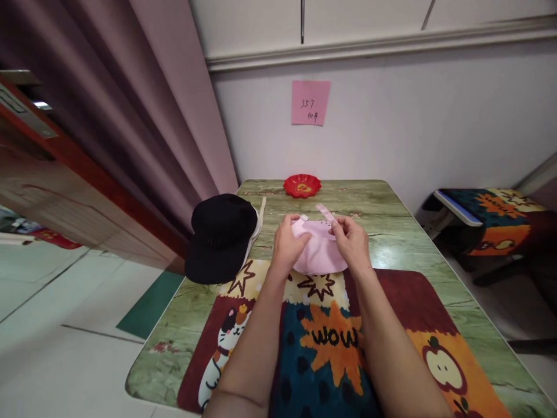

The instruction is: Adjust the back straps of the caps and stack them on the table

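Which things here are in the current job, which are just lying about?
In use:
- pink cap, in the left hand and right hand

Apparently just there, untouched:
- black cap
- red dish
- pink note on the wall

Left hand point(289, 244) and right hand point(351, 241) bare; forearms point(256, 334) bare, left creased.

From here I see a green, marble-patterned bench point(374, 244), its front corners rounded. On it the scalloped red dish point(301, 186) sits near the back edge. Nearer than the dish and to its left lie dark caps point(224, 232), bunched together with a paler one at their right side. In front of the dish, along the near part, spreads a colourful mat point(322, 342) printed with "WOW", a cat and an apple.
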`<state>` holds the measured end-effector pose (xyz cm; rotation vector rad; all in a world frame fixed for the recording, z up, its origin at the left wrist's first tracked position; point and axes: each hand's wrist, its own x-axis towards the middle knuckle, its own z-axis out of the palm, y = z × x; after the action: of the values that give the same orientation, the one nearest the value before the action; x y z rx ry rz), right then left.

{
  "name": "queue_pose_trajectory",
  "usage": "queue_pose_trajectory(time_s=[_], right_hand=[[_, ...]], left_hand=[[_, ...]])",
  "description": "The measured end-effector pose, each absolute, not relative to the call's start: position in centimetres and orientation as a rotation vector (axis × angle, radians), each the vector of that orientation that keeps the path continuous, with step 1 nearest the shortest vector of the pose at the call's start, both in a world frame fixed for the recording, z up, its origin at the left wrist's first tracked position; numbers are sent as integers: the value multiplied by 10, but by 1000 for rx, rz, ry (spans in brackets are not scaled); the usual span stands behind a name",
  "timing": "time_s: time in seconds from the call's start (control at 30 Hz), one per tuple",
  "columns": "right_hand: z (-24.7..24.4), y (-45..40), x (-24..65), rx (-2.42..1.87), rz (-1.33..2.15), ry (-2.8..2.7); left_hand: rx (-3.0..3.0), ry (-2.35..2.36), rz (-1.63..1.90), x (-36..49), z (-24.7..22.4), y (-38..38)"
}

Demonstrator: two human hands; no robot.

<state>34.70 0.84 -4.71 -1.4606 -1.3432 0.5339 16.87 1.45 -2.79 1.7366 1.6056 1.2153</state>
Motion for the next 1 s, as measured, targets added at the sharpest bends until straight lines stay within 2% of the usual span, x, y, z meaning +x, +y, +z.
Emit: queue_pose_trajectory(time_s=[0.23,0.37,0.63,1.0], right_hand=[[-34,7,351,-1256,798,-1144],[-23,2,348,-1232,827,-1110],[-14,-3,337,-1164,799,-1153],[-8,-9,321,-1080,1012,-1188]], left_hand=[[1565,1301,1373,149,-29,12],[1624,1185,1363,153,-23,8],[1658,1126,1472,163,-7,-3],[1948,1209,1394,168,-10,-6]])
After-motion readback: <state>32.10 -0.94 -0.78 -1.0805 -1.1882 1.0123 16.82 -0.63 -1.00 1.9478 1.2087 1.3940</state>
